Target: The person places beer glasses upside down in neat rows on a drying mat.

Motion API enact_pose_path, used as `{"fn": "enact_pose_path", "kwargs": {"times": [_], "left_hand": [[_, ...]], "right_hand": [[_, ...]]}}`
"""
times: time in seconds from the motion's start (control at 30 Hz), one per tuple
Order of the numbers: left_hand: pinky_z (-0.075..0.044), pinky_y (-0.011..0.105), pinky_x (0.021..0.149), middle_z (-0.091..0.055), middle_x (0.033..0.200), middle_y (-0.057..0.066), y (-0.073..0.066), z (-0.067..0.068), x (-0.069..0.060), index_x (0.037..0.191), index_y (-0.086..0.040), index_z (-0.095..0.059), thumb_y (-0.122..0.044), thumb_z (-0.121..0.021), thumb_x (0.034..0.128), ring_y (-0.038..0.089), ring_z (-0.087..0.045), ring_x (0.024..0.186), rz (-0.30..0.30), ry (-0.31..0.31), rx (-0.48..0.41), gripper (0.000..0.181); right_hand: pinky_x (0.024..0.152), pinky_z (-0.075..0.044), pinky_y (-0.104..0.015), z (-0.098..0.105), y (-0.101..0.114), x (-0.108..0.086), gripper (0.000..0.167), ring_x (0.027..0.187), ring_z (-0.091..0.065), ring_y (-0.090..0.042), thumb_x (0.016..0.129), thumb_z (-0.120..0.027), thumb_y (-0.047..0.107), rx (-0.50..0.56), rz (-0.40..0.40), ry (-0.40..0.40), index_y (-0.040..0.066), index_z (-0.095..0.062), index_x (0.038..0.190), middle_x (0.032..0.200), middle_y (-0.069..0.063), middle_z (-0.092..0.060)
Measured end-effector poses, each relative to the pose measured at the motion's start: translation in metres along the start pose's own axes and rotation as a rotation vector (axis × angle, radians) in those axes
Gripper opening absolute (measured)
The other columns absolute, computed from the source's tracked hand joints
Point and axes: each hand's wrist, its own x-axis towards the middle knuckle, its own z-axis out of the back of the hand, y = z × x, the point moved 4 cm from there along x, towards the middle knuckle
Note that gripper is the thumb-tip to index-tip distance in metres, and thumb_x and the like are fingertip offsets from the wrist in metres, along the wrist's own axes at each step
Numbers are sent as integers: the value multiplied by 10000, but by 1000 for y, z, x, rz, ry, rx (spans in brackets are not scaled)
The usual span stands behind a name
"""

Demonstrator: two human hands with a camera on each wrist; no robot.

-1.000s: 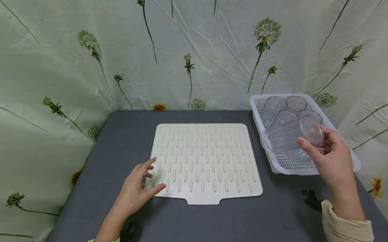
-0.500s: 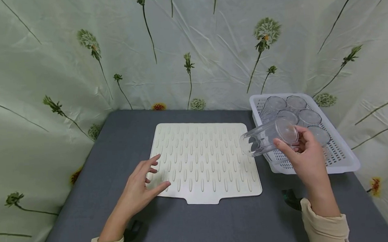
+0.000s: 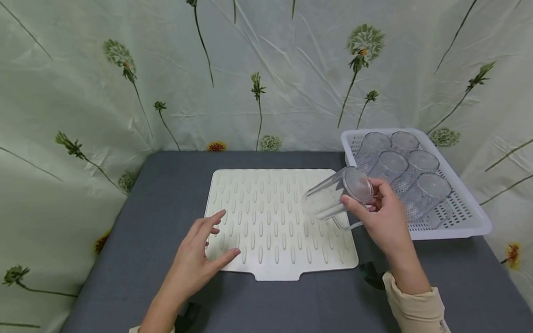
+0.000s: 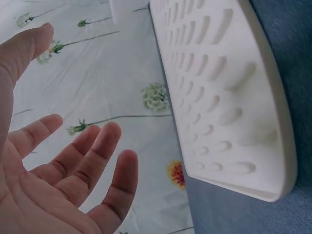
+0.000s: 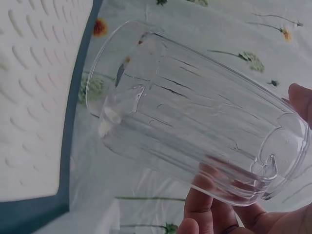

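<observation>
My right hand (image 3: 380, 211) holds a clear mug (image 3: 337, 195) near its base, fingers and thumb on either side. The mug lies tilted on its side above the right part of a white ridged mat (image 3: 260, 221), its mouth toward the left. A thin loop like a handle shows below it. In the right wrist view the clear mug (image 5: 185, 117) fills the middle, with fingertips behind its base. My left hand (image 3: 192, 261) hovers over the mat's left edge, fingers spread and holding nothing. The left wrist view shows the left hand (image 4: 63, 180) beside the mat (image 4: 219, 102).
A white perforated basket (image 3: 474, 212) stands at the right of the dark grey table (image 3: 174, 190). Several clear mugs (image 3: 428, 191) stand in it, bases up. Behind the table hangs a flower-patterned curtain (image 3: 303, 95).
The right hand has carried the mug leftward, out from over the basket to above the mat's right side. The left hand has shifted slightly right and up.
</observation>
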Motion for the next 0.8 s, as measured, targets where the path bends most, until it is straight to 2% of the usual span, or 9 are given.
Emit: {"fn": "enact_pose_path", "kwargs": {"times": [0.17, 0.33, 0.47, 0.63, 0.73, 0.8], "left_hand": [[-572, 414, 839, -621, 1363, 59, -8, -1, 3, 1597, -239, -502, -360, -930, 851, 189, -640, 1120, -19, -11, 14, 868], [-565, 405, 811, -615, 1364, 37, -14, -4, 6, 1603, -253, -495, -359, -932, 850, 185, -638, 1143, -43, -16, 3, 877], [-599, 414, 802, -617, 1350, 43, -21, -7, 9, 1601, -248, -496, -371, -937, 842, 217, -663, 1145, -103, -34, 28, 887], [-602, 393, 765, -625, 1314, 78, -31, -11, 13, 1591, -222, -509, -372, -947, 827, 216, -683, 1050, -173, -53, 81, 894], [-613, 408, 777, -630, 1300, 96, -34, -12, 14, 1577, -209, -523, -366, -959, 810, 223, -695, 1026, -204, -67, 110, 896], [-616, 421, 779, -632, 1297, 101, -35, -13, 14, 1569, -202, -530, -367, -965, 801, 242, -701, 1013, -225, -76, 129, 898]], "right_hand": [[679, -449, -202, -14, 0, 1, 680, 871, -507, -132, 962, -789, 325, 35, -21, 48, 30, -498, 1501, 1232, -165, -610], [723, -484, -200, -24, -1, 1, 696, 931, -555, -151, 971, -781, 367, 45, -62, 85, 28, -490, 1505, 1276, -188, -640], [774, -512, -179, -30, -2, 0, 691, 1011, -621, -140, 984, -769, 367, 86, -98, 117, 21, -477, 1507, 1347, -203, -651], [811, -514, -142, -37, -1, -1, 675, 1063, -650, -104, 993, -762, 362, 139, -137, 140, 23, -474, 1502, 1381, -202, -652], [810, -515, -165, -42, 0, -2, 662, 1066, -654, -130, 988, -765, 381, 141, -144, 150, 35, -489, 1481, 1361, -194, -657], [821, -513, -176, -46, 0, -3, 666, 1123, -656, -189, 991, -758, 397, 138, -150, 163, 43, -481, 1482, 1375, -185, -652]]}}
